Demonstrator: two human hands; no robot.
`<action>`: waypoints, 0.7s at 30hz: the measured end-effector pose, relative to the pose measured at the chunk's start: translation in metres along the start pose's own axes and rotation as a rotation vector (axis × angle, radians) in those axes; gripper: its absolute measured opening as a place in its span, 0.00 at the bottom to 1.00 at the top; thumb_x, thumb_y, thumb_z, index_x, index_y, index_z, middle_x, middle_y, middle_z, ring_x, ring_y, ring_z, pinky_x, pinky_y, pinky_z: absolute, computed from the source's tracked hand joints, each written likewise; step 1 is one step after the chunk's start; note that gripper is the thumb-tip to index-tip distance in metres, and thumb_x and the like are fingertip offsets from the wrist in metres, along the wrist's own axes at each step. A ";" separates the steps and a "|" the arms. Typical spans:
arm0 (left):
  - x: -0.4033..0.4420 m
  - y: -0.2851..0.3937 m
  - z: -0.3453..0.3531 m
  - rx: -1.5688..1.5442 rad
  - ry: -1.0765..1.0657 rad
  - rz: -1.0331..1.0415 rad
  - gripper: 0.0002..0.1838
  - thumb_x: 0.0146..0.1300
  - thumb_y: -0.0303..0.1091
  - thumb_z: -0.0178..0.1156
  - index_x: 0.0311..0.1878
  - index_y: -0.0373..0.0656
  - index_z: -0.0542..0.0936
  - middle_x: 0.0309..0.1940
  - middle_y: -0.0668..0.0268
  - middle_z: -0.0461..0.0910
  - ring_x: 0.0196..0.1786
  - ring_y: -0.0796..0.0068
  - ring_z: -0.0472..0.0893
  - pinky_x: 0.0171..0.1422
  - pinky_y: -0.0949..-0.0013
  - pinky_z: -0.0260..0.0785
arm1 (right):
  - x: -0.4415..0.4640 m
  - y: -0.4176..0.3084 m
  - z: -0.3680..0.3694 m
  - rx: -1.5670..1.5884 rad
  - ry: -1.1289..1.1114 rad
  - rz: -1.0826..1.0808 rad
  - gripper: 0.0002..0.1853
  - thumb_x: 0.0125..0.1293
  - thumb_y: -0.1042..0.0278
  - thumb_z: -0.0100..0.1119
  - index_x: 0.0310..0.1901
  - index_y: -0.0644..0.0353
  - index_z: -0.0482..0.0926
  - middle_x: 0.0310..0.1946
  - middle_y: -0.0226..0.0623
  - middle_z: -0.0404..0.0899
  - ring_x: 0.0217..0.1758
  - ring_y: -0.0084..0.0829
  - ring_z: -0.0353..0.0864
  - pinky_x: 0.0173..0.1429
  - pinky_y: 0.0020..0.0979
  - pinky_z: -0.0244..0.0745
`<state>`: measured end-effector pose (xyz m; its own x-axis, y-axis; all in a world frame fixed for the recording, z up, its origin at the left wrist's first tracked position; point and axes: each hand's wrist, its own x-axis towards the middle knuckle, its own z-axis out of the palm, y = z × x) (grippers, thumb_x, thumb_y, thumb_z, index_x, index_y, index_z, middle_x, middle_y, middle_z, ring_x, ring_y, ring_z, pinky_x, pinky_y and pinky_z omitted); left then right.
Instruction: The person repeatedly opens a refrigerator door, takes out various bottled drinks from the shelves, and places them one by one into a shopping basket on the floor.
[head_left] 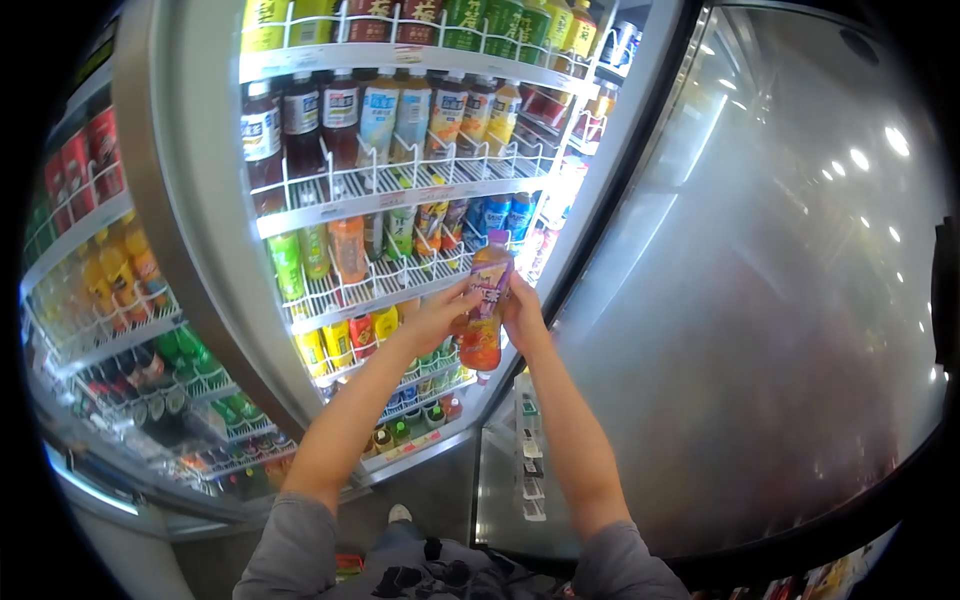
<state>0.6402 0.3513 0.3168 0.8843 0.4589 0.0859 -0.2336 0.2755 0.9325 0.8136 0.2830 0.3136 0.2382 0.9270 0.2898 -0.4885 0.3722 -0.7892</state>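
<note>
Between my two hands is a bottle of tea [487,290] with a purple cap, a purple and yellow label and reddish-orange liquid. It is held nearly upright in front of the lit shelves. My left hand [445,312] grips it from the left, its thumb across the label. My right hand [522,308] closes on its right side. Behind it a wire shelf [390,283] carries green, orange and blue bottles. Above that, another row has dark and amber tea bottles [380,115].
The fogged glass door [740,300] stands open on my right. On the left, a neighbouring cooler [110,270] shows cans and bottles behind its glass. Lower shelves hold yellow and red drinks [340,342]. My shoe [399,513] is on the dark floor [330,520].
</note>
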 end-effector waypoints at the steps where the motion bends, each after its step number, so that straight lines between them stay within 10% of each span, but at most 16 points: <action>1: -0.007 -0.006 0.006 -0.067 -0.034 0.092 0.31 0.71 0.42 0.58 0.74 0.50 0.61 0.57 0.69 0.75 0.58 0.75 0.75 0.63 0.62 0.68 | -0.004 -0.003 0.010 0.023 -0.002 0.061 0.24 0.75 0.52 0.48 0.61 0.63 0.71 0.55 0.39 0.79 0.57 0.36 0.78 0.64 0.41 0.72; 21: -0.232 -0.052 0.082 0.163 0.682 0.317 0.48 0.62 0.32 0.68 0.78 0.38 0.48 0.51 0.59 0.79 0.51 0.73 0.79 0.55 0.70 0.71 | -0.137 0.048 0.096 -0.485 -0.303 0.178 0.25 0.69 0.56 0.63 0.61 0.63 0.76 0.49 0.31 0.82 0.47 0.21 0.80 0.50 0.26 0.78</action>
<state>0.4804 0.1611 0.2771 0.3271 0.9292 0.1719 -0.3254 -0.0600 0.9437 0.6774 0.1782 0.2880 -0.0970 0.9717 0.2155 -0.0426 0.2122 -0.9763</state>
